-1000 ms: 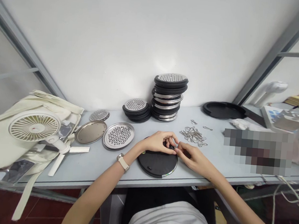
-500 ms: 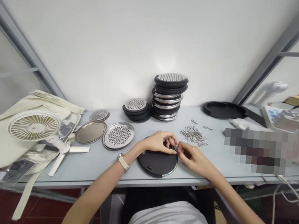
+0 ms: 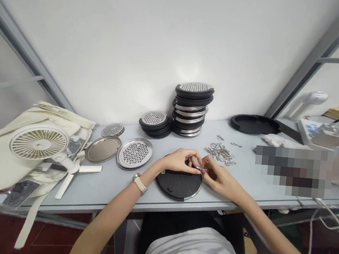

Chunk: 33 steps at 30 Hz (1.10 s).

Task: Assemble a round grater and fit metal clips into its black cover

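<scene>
My left hand [image 3: 183,160], with a watch on its wrist, is closed in a pinch above the far right part of a black round disc [image 3: 176,183] lying near the table's front edge. Opposite it, my right hand [image 3: 215,173] pinches too, its fingertips close to the left ones. Between the fingertips shows a small shiny metal clip [image 3: 202,168], partly covered by the fingers. Just beyond my right hand lies a loose pile of metal wire clips [image 3: 220,151]. A perforated metal grater disc [image 3: 134,153] rests left of the black disc.
A tall stack of black and metal discs [image 3: 189,119] stands at the back beside a lower stack [image 3: 154,125]. Plain metal lid [image 3: 103,149] and white fan [image 3: 39,143] lie left. A black tray [image 3: 254,125] is at the back right.
My right hand has turned slightly, and the clip between the fingertips now lies flatter and points to the right. My left hand stays almost in place.
</scene>
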### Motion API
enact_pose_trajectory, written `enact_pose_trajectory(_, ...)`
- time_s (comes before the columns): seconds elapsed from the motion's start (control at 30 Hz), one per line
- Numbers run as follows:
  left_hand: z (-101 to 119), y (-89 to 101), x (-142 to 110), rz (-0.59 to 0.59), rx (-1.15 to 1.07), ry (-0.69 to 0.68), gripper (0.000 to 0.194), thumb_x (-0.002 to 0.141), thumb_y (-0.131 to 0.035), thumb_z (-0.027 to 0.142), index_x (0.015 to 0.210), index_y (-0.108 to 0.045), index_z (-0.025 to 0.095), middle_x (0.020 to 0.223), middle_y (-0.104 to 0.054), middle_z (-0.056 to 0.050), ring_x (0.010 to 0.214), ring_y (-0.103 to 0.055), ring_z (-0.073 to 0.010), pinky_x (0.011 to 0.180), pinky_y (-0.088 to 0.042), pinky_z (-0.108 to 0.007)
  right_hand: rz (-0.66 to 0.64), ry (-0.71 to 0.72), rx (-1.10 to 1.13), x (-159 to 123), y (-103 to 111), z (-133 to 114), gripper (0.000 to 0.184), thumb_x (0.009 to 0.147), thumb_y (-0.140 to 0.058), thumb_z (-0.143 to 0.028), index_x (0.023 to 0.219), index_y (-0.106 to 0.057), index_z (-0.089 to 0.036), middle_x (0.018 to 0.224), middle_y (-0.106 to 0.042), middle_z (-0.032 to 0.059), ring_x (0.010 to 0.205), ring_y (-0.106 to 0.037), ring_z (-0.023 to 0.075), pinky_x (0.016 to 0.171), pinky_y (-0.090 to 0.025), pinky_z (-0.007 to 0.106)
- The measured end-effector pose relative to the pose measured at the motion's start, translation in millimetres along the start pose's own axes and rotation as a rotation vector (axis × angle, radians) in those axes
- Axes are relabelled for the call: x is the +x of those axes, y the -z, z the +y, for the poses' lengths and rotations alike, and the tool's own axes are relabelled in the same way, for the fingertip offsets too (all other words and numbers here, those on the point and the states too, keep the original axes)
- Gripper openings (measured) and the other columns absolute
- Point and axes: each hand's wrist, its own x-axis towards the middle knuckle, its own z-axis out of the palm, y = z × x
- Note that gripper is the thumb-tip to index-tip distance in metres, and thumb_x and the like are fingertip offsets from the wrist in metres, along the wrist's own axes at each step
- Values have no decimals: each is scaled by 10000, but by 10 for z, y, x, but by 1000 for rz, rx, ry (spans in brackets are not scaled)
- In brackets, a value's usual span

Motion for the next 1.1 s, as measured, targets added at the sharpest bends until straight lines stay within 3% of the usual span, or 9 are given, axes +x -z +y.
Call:
enact_pose_trajectory(0.17,-31,14,7,29,10,14,243,772,-654,296,941,-583,135,777,-614,-23,696,-550,-92,617,-385,-205,-11,-17,6,-8,9,-33,53,888,-441,-264,877,-407,-225,605,-425,-70,534,-416,119,525,-338,225)
enact_pose_trajectory(0.33,-54,8,20,80,32,6,247,783,-646,313,936,-586,130,856,-639,-56,780,-581,-117,675,-409,-224,-18,-20,8,1,11,-26,63,907,-430,-285,910,-426,-222,615,-435,-65,541,-426,120,535,-353,228)
enact_pose_trajectory(0.67,-41,11,17,130,85,-12,266,824,-589,379,902,-598,125,808,-602,-37,738,-535,-110,689,-426,-239,-19,-20,-78,3,8,6,248,945,-376,-324,727,-410,-212,606,-418,-47,554,-417,123,544,-336,243)
enact_pose_trajectory(0.9,3,4,0,129,168,-3,233,842,-560,359,866,-593,130,749,-565,-10,691,-496,-96,666,-416,-220,-35,35,-153,25,18,-4,307,959,-338,-296,692,-457,-202,586,-498,-13,601,-481,155,615,-367,283)
enact_pose_trajectory(1.1,-12,-11,20,131,206,4,221,834,-569,345,876,-616,133,814,-595,-20,718,-503,-96,666,-404,-214,-28,33,-155,19,7,12,298,954,-361,-294,725,-521,-192,627,-559,9,611,-508,161,611,-376,284)
